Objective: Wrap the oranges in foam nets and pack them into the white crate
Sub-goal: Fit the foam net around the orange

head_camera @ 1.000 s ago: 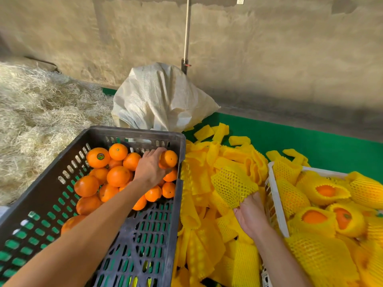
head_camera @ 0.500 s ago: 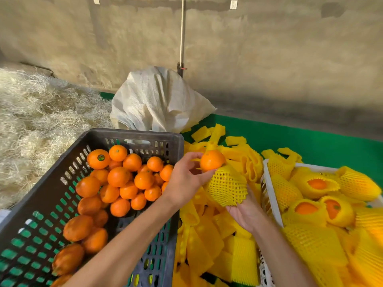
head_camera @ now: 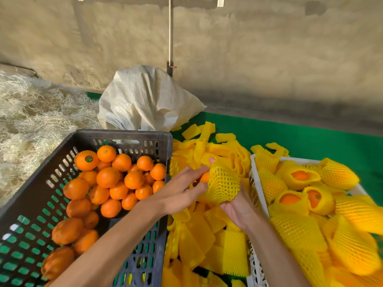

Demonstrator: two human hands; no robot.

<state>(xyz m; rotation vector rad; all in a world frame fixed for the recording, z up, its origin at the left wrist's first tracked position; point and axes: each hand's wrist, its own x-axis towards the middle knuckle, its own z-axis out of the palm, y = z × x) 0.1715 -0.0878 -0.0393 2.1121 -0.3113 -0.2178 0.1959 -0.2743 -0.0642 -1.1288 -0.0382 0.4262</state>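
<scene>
My left hand (head_camera: 182, 188) pushes an orange (head_camera: 205, 177) into the open end of a yellow foam net (head_camera: 224, 184); only a sliver of the fruit shows. My right hand (head_camera: 238, 210) holds that net from below, fingers curled round it. Both hands are over a pile of loose yellow nets (head_camera: 207, 235) between two crates. The white crate (head_camera: 256, 183) at right holds several net-wrapped oranges (head_camera: 300, 177). The dark crate (head_camera: 124, 135) at left holds several bare oranges (head_camera: 107, 177).
A white woven sack (head_camera: 145, 100) stands behind the dark crate. Pale straw (head_camera: 31, 121) is heaped at far left. A green mat (head_camera: 310, 139) covers the surface at right, below a concrete wall. A thin pole (head_camera: 170, 38) rises behind the sack.
My left hand lifted an orange out of the dark crate, carried it right to the net in my right hand, and now has it mostly inside the net.
</scene>
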